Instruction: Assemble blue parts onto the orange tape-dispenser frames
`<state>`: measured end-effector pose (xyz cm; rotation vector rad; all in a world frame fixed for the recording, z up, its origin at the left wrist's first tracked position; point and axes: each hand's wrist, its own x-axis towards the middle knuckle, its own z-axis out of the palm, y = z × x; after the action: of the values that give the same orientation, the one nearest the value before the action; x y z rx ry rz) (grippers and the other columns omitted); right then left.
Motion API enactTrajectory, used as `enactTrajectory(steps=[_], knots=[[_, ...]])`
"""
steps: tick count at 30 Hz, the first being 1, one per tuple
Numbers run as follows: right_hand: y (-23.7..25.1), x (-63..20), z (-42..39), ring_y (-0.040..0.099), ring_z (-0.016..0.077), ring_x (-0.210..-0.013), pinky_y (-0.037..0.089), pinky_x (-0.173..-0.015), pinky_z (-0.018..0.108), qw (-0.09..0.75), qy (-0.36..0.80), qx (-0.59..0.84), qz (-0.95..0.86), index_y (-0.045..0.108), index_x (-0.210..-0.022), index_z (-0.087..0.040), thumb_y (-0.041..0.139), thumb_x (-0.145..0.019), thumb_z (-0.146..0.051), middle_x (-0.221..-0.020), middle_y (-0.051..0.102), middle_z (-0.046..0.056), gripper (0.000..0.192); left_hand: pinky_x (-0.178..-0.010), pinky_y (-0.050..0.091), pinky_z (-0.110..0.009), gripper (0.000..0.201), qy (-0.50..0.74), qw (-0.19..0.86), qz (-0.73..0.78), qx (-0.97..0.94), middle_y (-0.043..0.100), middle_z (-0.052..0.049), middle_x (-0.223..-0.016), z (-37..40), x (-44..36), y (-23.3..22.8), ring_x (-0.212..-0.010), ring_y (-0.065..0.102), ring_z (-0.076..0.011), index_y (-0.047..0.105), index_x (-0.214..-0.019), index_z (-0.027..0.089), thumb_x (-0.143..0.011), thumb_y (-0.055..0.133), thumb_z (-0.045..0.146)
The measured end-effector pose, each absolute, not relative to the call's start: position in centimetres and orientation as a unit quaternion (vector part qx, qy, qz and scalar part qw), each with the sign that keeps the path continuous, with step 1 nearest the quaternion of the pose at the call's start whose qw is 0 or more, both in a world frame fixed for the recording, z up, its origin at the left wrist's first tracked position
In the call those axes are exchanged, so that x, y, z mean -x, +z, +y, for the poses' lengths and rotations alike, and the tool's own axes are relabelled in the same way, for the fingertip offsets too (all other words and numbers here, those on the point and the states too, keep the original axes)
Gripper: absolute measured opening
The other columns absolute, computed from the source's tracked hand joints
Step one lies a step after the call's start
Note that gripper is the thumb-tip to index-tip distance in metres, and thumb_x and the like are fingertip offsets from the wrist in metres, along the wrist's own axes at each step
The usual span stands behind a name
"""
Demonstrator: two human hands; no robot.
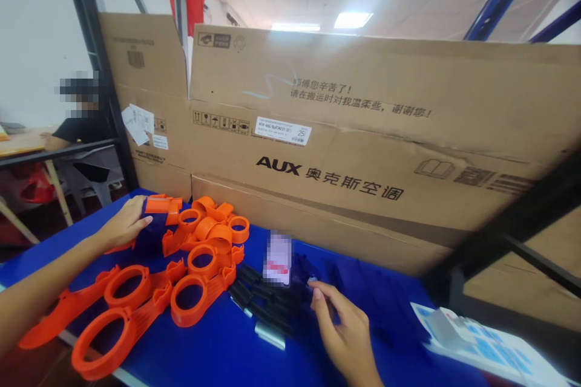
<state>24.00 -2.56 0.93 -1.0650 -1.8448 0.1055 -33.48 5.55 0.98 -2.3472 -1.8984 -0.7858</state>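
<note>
My left hand (pixel 127 222) is closed at the far left of the blue table, its thumb against a dark blue piece (pixel 155 224) beside the orange parts. Several orange plastic parts with round rings (pixel 188 301) and long ribbed arms lie in front of it and to its right. My right hand (pixel 341 323) is at the centre right, thumb and forefinger pinched together. A small pale glint shows at those fingertips, too small to name. Just left of it lie several black strips (pixel 267 302), a few with silvery ends. Dark blue flat pieces (pixel 367 296) lie to its right.
A phone-like object (pixel 278 259), blurred out, is propped behind the black strips. Large cardboard sheets (pixel 354 139) wall off the table's back. A white and blue printed sheet (pixel 485 341) is at the right, near a black frame post (pixel 481 211). A person (pixel 84 121) sits beyond, left.
</note>
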Motion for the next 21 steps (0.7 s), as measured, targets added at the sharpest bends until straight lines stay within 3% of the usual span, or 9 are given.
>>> enactTrajectory(steps=[8,14,21], knots=[[1.3,-23.8,-2.6,0.072,0.0193,-0.059,0.06,-0.059,0.026,0.476,0.039,0.45,-0.755,0.074,-0.101,-0.021,0.054,-0.101,-0.039,-0.065,0.071,0.001,0.027,-0.103,0.04,-0.047,0.056,-0.275,0.006,-0.661,0.698,0.061,-0.017,-0.127,6.1,34.1,-0.7,-0.116,0.053,-0.0383,0.043,-0.134,0.013,-0.09,0.045,0.048],[1.4,-23.7,-2.7,0.071,0.0184,-0.056,0.059,-0.056,0.026,0.474,0.04,0.451,-0.755,0.074,-0.099,-0.021,0.055,-0.101,-0.039,-0.07,0.074,0.003,0.026,-0.088,0.047,-0.046,0.059,-0.298,-0.012,-0.678,0.672,0.069,-0.015,-0.105,6.1,34.1,-0.7,-0.105,0.064,-0.0432,0.045,-0.128,0.016,-0.085,0.051,0.055],[1.1,-23.9,-2.4,0.073,0.0193,-0.06,0.061,-0.061,0.027,0.466,0.036,0.454,-0.759,0.074,-0.099,-0.021,0.054,-0.101,-0.038,-0.074,0.076,0.004,0.026,-0.101,0.045,-0.048,0.052,-0.416,-0.01,-0.661,0.625,0.061,-0.016,-0.129,6.4,34.2,0.4,-0.119,0.057,-0.0356,0.033,-0.139,0.013,-0.093,0.039,0.037]])
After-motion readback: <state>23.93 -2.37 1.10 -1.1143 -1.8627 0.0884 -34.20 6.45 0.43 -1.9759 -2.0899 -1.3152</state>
